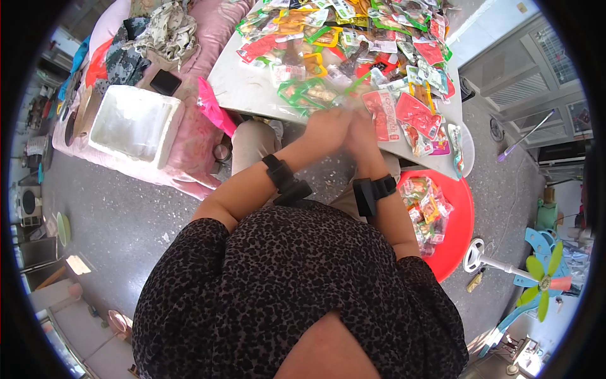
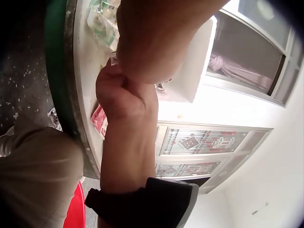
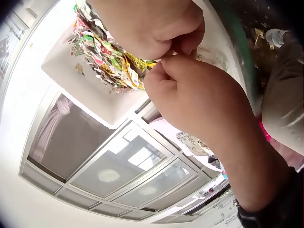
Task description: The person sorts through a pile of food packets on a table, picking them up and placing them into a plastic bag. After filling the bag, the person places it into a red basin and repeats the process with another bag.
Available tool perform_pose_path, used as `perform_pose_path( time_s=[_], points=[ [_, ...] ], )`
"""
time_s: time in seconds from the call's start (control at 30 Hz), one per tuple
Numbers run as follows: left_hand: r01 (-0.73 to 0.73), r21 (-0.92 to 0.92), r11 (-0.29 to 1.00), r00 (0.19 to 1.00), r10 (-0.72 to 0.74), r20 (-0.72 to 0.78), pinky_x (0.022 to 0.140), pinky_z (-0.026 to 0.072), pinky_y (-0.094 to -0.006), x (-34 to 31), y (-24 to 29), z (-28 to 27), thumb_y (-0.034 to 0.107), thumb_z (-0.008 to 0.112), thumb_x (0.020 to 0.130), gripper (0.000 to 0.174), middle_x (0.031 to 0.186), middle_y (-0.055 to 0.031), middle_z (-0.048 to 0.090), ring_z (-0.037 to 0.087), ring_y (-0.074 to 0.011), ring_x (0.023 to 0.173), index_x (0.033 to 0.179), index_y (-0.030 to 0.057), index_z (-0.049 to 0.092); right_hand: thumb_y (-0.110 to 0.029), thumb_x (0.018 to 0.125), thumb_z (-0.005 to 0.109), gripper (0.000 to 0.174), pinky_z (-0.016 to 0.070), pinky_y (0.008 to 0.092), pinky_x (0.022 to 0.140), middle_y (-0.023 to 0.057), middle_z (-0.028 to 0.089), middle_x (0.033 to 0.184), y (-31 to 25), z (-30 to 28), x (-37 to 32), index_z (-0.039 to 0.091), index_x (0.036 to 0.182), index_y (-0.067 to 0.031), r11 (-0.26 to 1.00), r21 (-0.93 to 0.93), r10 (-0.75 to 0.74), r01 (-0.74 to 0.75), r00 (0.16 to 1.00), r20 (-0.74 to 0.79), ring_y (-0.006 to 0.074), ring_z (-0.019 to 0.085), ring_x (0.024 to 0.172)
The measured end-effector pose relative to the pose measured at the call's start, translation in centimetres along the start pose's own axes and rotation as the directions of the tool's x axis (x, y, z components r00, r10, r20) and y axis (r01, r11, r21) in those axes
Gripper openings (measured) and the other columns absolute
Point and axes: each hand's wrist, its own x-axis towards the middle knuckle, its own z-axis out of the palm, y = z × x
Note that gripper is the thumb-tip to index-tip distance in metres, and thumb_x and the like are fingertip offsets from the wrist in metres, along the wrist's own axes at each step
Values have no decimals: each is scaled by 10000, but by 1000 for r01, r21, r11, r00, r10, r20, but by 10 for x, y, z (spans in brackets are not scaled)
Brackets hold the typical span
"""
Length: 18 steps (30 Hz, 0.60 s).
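At the near edge of the table, my left hand (image 1: 327, 131) and right hand (image 1: 362, 134) meet, blurred in the head view. Both have curled fingers and pinch the gathered top of a clear plastic bag with green print (image 1: 305, 95), which lies just beyond them on the tabletop. In the right wrist view the left hand (image 3: 199, 90) presses thumb against forefinger, right beside the curled right hand (image 3: 156, 26). The pinched part of the bag is mostly hidden by the fingers. A red and white packet (image 1: 381, 115) lies close to the right hand.
Many colourful food packets (image 1: 429, 54) cover the white table (image 1: 237, 85). A red basin (image 1: 459, 218) holding packets stands on the floor at right. To the left, a white foam box (image 1: 136, 123) and a black phone (image 1: 165, 82) rest on a pink cover. A fan (image 1: 544, 281) stands at right.
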Motion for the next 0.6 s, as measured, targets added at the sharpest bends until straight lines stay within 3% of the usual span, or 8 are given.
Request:
perform_pose_path(
  time_s=[0.1, 0.17, 0.23, 0.3, 0.37, 0.43, 0.5, 0.6],
  points=[
    [47, 5, 999, 999, -47, 17, 490, 434, -353, 0, -4, 0, 140, 546, 624, 115, 632, -84, 503, 538, -253, 576, 677, 58, 486, -31, 754, 452, 53, 394, 224, 433, 49, 529, 654, 0, -1, 9, 493, 723, -44, 985, -170, -23, 20, 1000, -18, 125, 506, 525],
    [41, -15, 999, 999, -41, -1, 492, 433, -356, 0, -7, 0, 147, 544, 632, 118, 631, -87, 503, 537, -258, 578, 676, 56, 483, -29, 746, 449, 59, 369, 218, 405, 40, 515, 615, 13, -36, 28, 502, 727, -45, 710, -590, -222, 385, 917, 331, 116, 479, 480],
    [39, -26, 999, 999, -39, -15, 493, 431, -358, -2, -8, -1, 155, 545, 637, 125, 629, -89, 502, 536, -262, 578, 675, 56, 480, -26, 744, 443, 69, 347, 214, 379, 35, 505, 586, 3, -36, 23, 509, 736, -44, 656, -666, -108, 355, 917, 383, 109, 455, 443],
    [35, -31, 999, 999, -36, -29, 492, 429, -358, -3, -9, -1, 163, 549, 638, 134, 629, -91, 501, 535, -265, 577, 672, 55, 477, -24, 746, 432, 85, 328, 211, 356, 35, 499, 566, -13, -33, 16, 516, 750, -41, 865, -486, 224, -123, 963, 154, 104, 434, 415],
    [29, -50, 998, 1000, -30, -6, 494, 428, -356, -3, -7, 1, 160, 547, 641, 127, 627, -88, 501, 534, -264, 577, 671, 59, 477, -27, 755, 425, 88, 366, 221, 393, 45, 512, 603, 3, -33, 22, 513, 756, -38, 763, -575, -145, 295, 945, 293, 113, 470, 466],
    [14, -46, 999, 1000, -15, -16, 491, 425, -354, -3, -6, 2, 158, 546, 642, 122, 625, -85, 500, 534, -263, 578, 665, 62, 474, -30, 764, 423, 88, 402, 234, 445, 57, 524, 646, 7, -11, 15, 511, 766, -35, 828, -452, -264, 333, 941, 210, 127, 503, 533],
    [-9, -14, 1000, 998, 8, -56, 485, 422, -353, -3, -7, 3, 157, 546, 641, 121, 623, -81, 500, 534, -262, 578, 656, 67, 468, -33, 773, 424, 86, 438, 250, 510, 72, 535, 697, 1, 15, 5, 510, 780, -31, 999, -28, -39, 37, 997, -70, 145, 533, 614],
    [-1, 39, 999, 1000, 3, -31, 501, 421, -341, -8, -12, 2, 164, 562, 624, 153, 634, -65, 521, 532, -250, 587, 741, 82, 507, -44, 779, 436, 76, 448, 277, 553, 87, 540, 762, 4, 0, 16, 498, 820, -29, 996, -13, 84, -84, 995, 52, 174, 543, 674]
  ],
)
